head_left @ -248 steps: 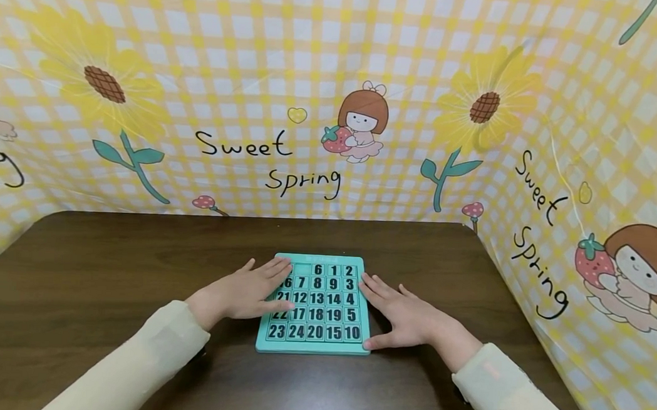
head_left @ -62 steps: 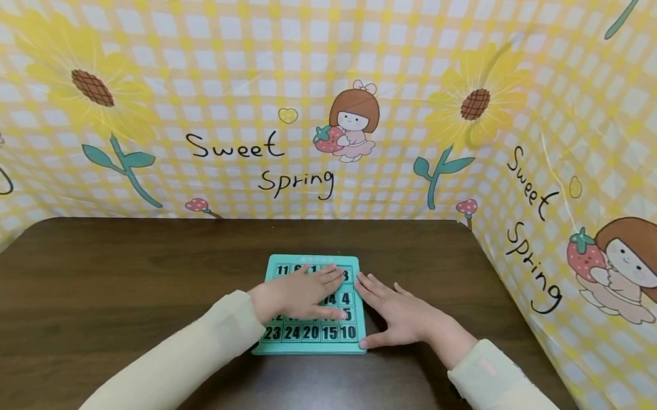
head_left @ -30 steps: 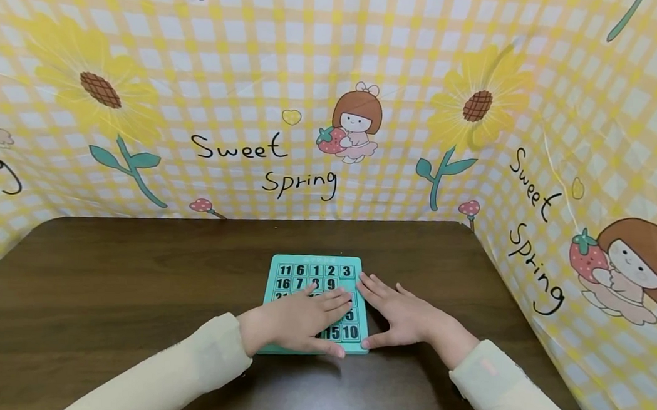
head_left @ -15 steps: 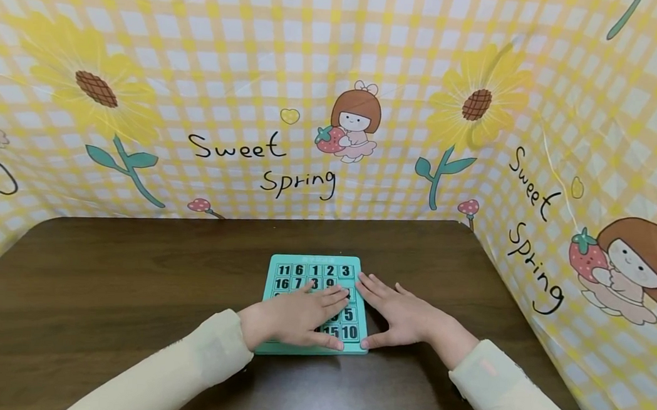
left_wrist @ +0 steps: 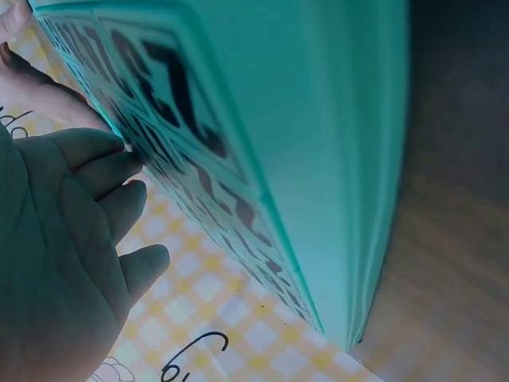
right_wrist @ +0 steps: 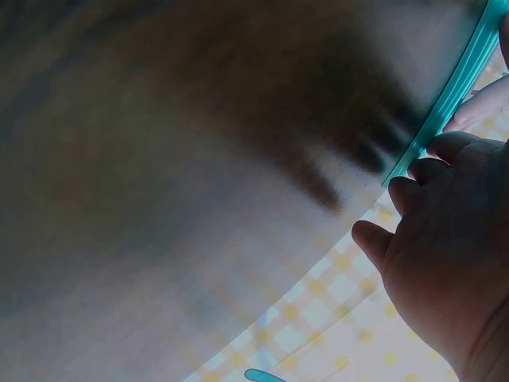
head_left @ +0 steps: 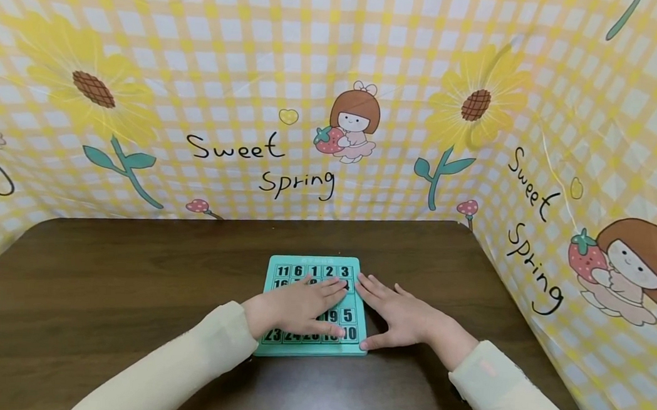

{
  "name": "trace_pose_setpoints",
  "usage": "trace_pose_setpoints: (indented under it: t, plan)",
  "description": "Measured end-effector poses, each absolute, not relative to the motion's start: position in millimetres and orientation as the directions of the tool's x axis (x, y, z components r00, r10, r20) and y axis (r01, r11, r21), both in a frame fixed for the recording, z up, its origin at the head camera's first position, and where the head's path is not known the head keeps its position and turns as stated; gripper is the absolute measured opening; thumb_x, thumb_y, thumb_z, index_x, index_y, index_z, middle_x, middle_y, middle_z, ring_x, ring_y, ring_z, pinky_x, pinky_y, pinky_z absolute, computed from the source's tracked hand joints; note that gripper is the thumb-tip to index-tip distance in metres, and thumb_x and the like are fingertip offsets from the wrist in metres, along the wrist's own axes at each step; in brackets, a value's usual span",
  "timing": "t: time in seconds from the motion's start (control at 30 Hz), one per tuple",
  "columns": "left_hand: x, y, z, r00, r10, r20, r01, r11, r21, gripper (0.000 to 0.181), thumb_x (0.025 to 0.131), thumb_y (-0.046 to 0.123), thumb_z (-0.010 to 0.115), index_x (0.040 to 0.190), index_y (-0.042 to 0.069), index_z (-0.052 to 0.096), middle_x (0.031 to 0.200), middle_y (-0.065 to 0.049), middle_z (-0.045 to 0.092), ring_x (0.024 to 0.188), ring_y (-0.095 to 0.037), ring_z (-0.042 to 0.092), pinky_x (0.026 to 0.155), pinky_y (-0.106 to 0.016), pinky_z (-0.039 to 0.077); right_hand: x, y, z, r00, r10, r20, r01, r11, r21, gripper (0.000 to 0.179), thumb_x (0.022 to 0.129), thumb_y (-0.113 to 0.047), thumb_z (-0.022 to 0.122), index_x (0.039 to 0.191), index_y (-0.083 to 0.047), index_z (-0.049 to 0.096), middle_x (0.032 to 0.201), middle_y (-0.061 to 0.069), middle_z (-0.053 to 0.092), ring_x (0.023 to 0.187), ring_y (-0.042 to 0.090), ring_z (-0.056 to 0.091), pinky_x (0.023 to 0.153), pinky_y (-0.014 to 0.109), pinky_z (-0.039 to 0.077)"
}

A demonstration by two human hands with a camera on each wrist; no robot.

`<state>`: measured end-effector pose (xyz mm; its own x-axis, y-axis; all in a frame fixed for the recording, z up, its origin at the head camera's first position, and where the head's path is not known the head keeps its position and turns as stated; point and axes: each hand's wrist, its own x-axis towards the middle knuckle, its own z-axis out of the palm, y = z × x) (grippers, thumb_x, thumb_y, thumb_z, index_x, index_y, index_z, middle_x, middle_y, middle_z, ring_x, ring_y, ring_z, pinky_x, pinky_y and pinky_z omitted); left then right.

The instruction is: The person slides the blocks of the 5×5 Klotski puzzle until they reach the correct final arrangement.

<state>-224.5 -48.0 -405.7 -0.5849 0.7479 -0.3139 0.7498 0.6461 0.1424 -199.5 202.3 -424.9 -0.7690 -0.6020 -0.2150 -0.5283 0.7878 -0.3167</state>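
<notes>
A teal sliding number puzzle (head_left: pixel 308 352) lies flat on the table, its black-numbered tiles set in a square frame. My left hand (head_left: pixel 302 307) reaches over it palm down, fingers straight, hiding much of the middle rows. Its fingertips touch the 4 tile (head_left: pixel 348 286), which sits directly below the 3 tile (head_left: pixel 344 272) in the right column. Bare teal shows between the 4 and the 5 tile (head_left: pixel 347 315). Along the frame's right edge rest the extended fingers and thumb of my right hand (head_left: pixel 403 316). In the left wrist view, the left fingertips meet the puzzle's face (left_wrist: pixel 278 119).
The puzzle sits on a dark brown wooden table (head_left: pixel 133 262). Behind and to the right hangs a yellow checked cloth (head_left: pixel 228 92) printed with flowers, figures and lettering.
Over the last second the 4 tile has slid away from me, up against the 3, with my left fingers on it. Earlier the 3 moved into the top right corner. My right hand stays put.
</notes>
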Motion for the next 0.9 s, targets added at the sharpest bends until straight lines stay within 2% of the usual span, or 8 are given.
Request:
trace_pose_setpoints:
  t: [0.2,0.4,0.63,0.9]
  plan:
    - [-222,-48,-402,-0.59,0.748,-0.305,0.76,0.642,0.104,0.092,0.093,0.077,0.029,0.161,0.016,0.016,0.169,0.003,0.007,0.156,-0.015,0.005,0.124,-0.054,0.012,-201,202,-426,-0.766,-0.605,-0.216,-0.533,0.786,-0.313,0.108,0.084,-0.071,0.062,0.161,-0.017,0.01,0.169,0.001,0.001,0.156,0.025,0.007,0.119,0.066,0.015]
    - [-198,-49,-395,-0.538,0.792,-0.289,0.811,0.58,0.079,0.092,0.093,0.076,0.03,0.16,0.015,0.017,0.168,0.001,0.01,0.156,-0.016,0.007,0.124,-0.055,0.015,-200,203,-427,-0.768,-0.604,-0.215,-0.53,0.787,-0.317,0.106,0.085,-0.069,0.063,0.161,-0.017,0.01,0.169,0.001,0.001,0.156,0.025,0.007,0.119,0.066,0.014]
    - [-175,-49,-392,-0.504,0.814,-0.288,0.838,0.541,0.064,0.089,0.094,0.075,0.032,0.159,0.015,0.024,0.167,0.0,0.017,0.155,-0.015,0.013,0.123,-0.054,0.019,-200,203,-423,-0.767,-0.607,-0.207,-0.535,0.784,-0.314,0.106,0.085,-0.067,0.064,0.161,-0.015,0.011,0.169,0.002,0.002,0.156,0.026,0.007,0.119,0.066,0.015]
    - [-169,-52,-395,-0.513,0.8,-0.31,0.818,0.566,0.106,0.089,0.094,0.074,0.035,0.159,0.015,0.024,0.167,0.001,0.017,0.155,-0.015,0.013,0.122,-0.055,0.02,-200,203,-425,-0.767,-0.608,-0.207,-0.541,0.786,-0.3,0.106,0.085,-0.069,0.062,0.161,-0.016,0.011,0.169,0.002,0.002,0.156,0.025,0.007,0.12,0.065,0.015]
